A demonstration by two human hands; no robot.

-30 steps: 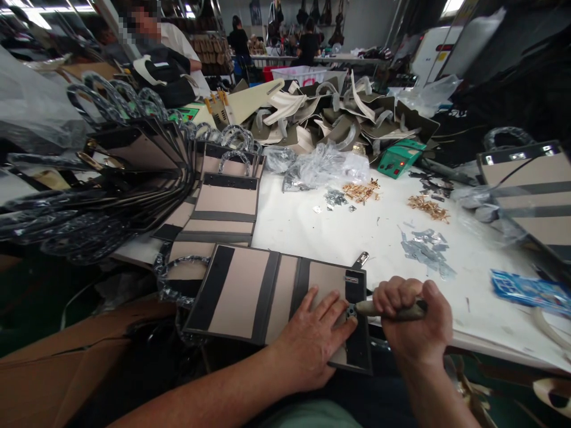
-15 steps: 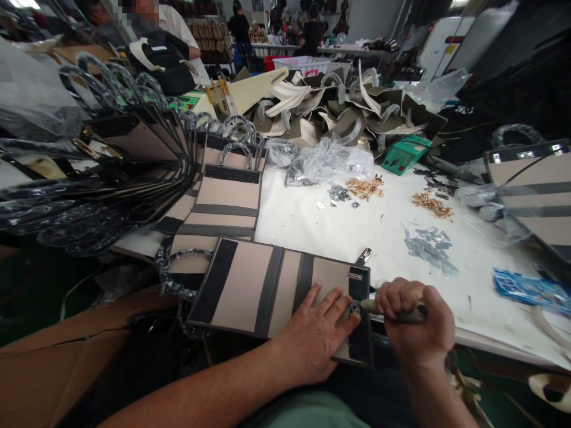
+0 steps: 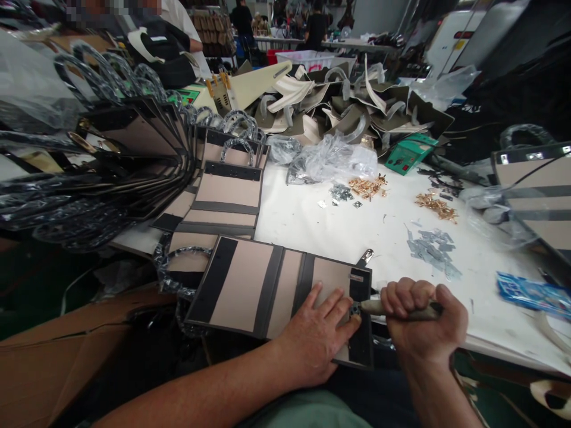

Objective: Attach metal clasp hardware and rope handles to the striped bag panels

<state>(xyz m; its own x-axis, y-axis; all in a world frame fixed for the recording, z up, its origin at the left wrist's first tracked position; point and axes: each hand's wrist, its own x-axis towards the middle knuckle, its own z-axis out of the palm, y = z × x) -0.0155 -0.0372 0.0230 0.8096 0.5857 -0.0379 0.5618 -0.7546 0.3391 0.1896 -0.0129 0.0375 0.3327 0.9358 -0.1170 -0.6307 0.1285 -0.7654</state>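
The right hand [image 3: 426,318] has shifted slightly outward from an unfolded bag panel [image 3: 241,288], clenched around a tapered hand tool [image 3: 373,307] whose tip sits beside a small metal plate [image 3: 355,308]. The left hand [image 3: 316,333] lies spread flat on the panel at the front edge of the counter [image 3: 303,217]. A blue packet [image 3: 530,291] is printed too small to read; a white crate's [image 3: 298,58] contents are indistinct.
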